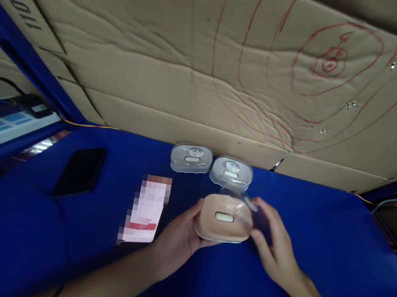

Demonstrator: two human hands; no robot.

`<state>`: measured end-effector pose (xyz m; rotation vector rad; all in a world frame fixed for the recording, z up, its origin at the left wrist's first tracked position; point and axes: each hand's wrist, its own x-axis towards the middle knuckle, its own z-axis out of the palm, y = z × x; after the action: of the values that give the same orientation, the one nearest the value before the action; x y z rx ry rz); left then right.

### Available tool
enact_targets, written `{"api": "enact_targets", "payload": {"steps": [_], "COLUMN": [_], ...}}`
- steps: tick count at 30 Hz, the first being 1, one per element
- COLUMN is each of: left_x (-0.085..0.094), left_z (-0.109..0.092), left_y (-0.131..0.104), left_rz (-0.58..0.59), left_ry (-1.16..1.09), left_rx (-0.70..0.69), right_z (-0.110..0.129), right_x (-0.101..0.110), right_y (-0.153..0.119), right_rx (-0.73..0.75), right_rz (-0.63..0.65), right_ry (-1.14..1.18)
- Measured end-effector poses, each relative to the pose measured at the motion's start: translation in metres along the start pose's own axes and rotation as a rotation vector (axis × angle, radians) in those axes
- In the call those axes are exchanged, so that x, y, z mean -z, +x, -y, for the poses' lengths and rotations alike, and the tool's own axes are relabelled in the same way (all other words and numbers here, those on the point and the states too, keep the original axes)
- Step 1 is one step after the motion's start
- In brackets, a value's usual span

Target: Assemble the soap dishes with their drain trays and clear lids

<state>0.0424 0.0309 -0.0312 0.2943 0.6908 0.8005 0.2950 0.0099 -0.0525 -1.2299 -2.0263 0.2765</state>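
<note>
Currently we cradle the beige case [224, 219] mid-surface in our left hand [177, 241], fingers wrapped under it to steady it, while our right hand [273, 245] pinches its clear cover [240, 203].

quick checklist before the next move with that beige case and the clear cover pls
1. Left hand grips the beige case from its left side: ok.
2. Right hand has the clear cover at the case's upper right edge: ok, fingers touch it.
3. Cover seated squarely on the case: not ok, it sits tilted and off to the right.
4. Two covered units stand apart behind the case: ok.
5. Black phone and blurred card lie away from the hands, to the left: ok.
6. Case lifted or resting on the blue surface: cannot tell.
</note>
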Motion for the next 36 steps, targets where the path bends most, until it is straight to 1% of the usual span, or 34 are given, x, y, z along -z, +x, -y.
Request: {"api": "enact_targets", "payload": {"steps": [2,4,10,14,18,22,26,32,36], "left_x": [0.000,-0.001,-0.004,-0.005,-0.002,-0.002,-0.003,-0.004,-0.003], "left_z": [0.000,-0.001,-0.003,-0.003,0.001,0.003,0.002,0.003,0.003], "left_y": [-0.001,-0.002,-0.005,-0.005,-0.005,-0.005,-0.007,-0.009,-0.009], "left_rz": [0.055,0.092,0.099,0.103,0.046,0.017,0.041,0.047,0.042], "left_ry": [-0.012,-0.012,-0.012,0.046,0.135,0.165,0.178,0.143,0.169], "left_rx": [0.012,0.012,-0.016,-0.041,-0.132,-0.171,-0.160,-0.127,-0.119], "right_z": [0.016,0.023,0.022,0.022,0.020,0.019,0.019,0.017,0.017], "right_x": [-0.006,-0.008,-0.007,-0.007,-0.007,-0.006,-0.004,0.000,-0.004], "right_y": [-0.001,0.000,0.002,0.002,0.001,0.002,0.004,0.006,0.003], "right_rx": [0.151,0.220,0.261,0.280,0.306,0.353,0.398,0.444,0.384], "right_rz": [0.093,0.112,0.096,0.111,0.125,0.123,0.090,0.097,0.130], "right_ry": [-0.036,-0.068,-0.122,-0.145,-0.178,-0.219,-0.245,-0.250,-0.210]}}
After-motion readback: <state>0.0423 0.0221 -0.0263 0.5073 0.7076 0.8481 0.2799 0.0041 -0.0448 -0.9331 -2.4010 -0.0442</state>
